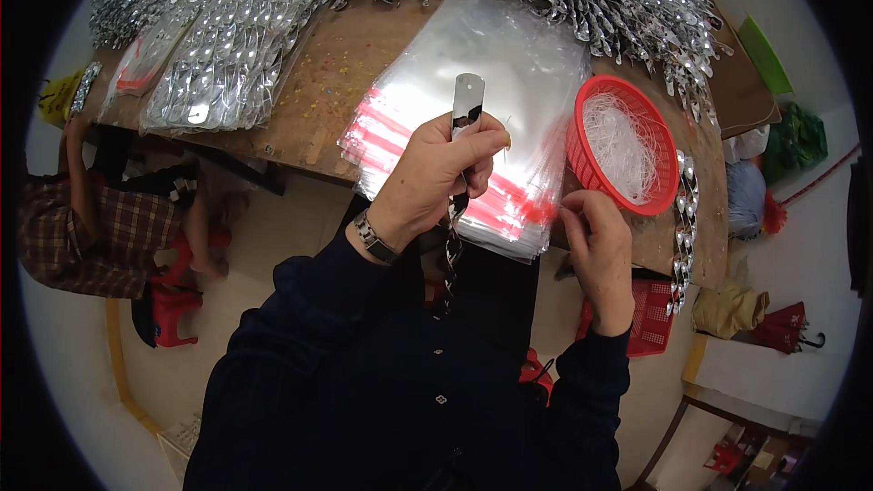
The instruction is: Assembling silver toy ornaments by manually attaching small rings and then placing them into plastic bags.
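Note:
My left hand (446, 159) is closed around a shiny silver twisted strip (468, 91). The strip's flat rounded end, with a small hole in it, points up above my fist, and its spiral length hangs below toward my lap. A thin clear thread seems to stick up by my left thumb. My right hand (600, 250) is raised at the table's front edge, just below a red plastic basket (668, 177) of loose clear threads (618, 145). Its fingers are curled with thumb and forefinger close together; whatever they pinch is too fine to see. Beneath my left hand lies a stack of clear plastic bags (491, 45) with red-and-white edges.
Heaps of silver twisted strips (600, 0) cover the table's far side. Bagged strips (227, 64) lie at left, and more strips (682, 236) hang off the right edge. Another person in a checked shirt (100, 227) sits at left. A red crate (650, 314) stands below, right.

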Motion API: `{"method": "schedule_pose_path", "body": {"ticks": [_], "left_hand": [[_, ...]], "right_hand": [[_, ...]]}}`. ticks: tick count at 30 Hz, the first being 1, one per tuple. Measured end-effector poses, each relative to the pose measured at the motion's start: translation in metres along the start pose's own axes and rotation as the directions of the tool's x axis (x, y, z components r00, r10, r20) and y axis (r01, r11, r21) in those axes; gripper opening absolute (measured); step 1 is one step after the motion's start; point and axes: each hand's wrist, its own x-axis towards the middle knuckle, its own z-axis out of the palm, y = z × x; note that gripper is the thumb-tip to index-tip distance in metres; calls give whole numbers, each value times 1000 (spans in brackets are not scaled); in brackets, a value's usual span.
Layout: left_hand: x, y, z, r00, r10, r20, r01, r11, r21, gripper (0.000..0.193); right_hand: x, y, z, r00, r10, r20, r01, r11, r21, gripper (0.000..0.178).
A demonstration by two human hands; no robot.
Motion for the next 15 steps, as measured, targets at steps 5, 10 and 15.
{"method": "schedule_pose_path", "body": {"ticks": [5,10,15], "left_hand": [[-4,-5,8,998,52,-23,-47,985,166,11],[-11,-13,8,994,107,-8,-98,943,318,10],[-19,-14,12,988,149,45,-155,920,359,12]], "right_hand": [[-6,-16,6,966,252,-64,-183,832,523,21],[7,-49,19,955,272,118,-234,450,862,26],[13,-48,37,957,257,134,-232,405,884,22]]}}
